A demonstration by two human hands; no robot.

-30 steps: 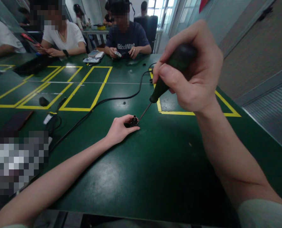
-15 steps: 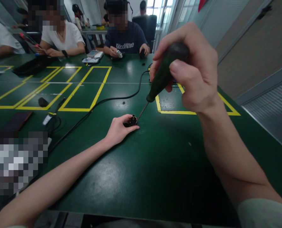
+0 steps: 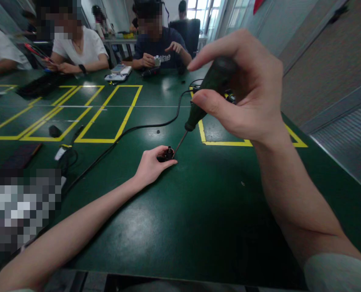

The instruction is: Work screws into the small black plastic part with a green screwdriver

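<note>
Black part (image 3: pixel 168 154): centre of frame; brace firmly and press squarely to limit slipping; small, dark, with an upright tubular stub, finer detail unclear
Left hand (image 3: pixel 151 165): pinching the part between thumb and fingers
Screwdriver (image 3: pixel 195 115): slanted, tip at the part's right side, contact unclear
Right hand (image 3: pixel 255 101): loosely around the handle, index finger extended, right of centre

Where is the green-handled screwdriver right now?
In the head view, the screwdriver slants down-left from the right hand, mostly right of centre, its tip by the small black part in the left hand.
</note>
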